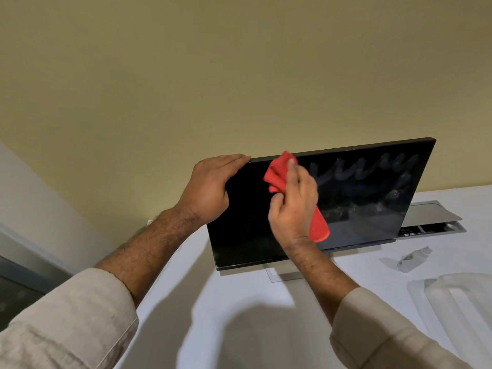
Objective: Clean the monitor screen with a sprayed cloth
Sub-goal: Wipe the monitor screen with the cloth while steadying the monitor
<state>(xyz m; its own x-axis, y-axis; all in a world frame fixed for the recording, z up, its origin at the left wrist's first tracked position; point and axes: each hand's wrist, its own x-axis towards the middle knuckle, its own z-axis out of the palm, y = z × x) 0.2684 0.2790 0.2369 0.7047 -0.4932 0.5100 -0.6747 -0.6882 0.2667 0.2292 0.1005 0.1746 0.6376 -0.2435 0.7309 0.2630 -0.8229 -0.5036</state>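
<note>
Red cloth: bunched in the right hand and pressed flat on the monitor screen, near its upper middle; one end sticks up past the fingertips, the other hangs out below the heel of the hand.
Right hand fingers: together and clamped on the cloth, thumb tucked under the fold.
Left hand: laid over the monitor's upper left corner, fingers close together and curled over the top edge, thumb on the front of the glass.
Monitor: black, dark, thin-bezelled, standing on a pale stand foot on the white table, tilted in the wide-angle view.
Screen marks: pale looping smear trails run across the upper right of the glass, with speckled wet patches lower on the right; the left part looks plain black. The loops resemble handwriting but spell no readable word.
Spray bottle: small, clear, lying on its side on the table to the right of the monitor, well apart from both hands; its label shows a green patch, the print too small to read.
Brands: no logo can be made out on the monitor bezel.
Table hatch: grey metal flap behind the monitor's right edge.
Sleeves: beige, pushed up the forearms.
</note>
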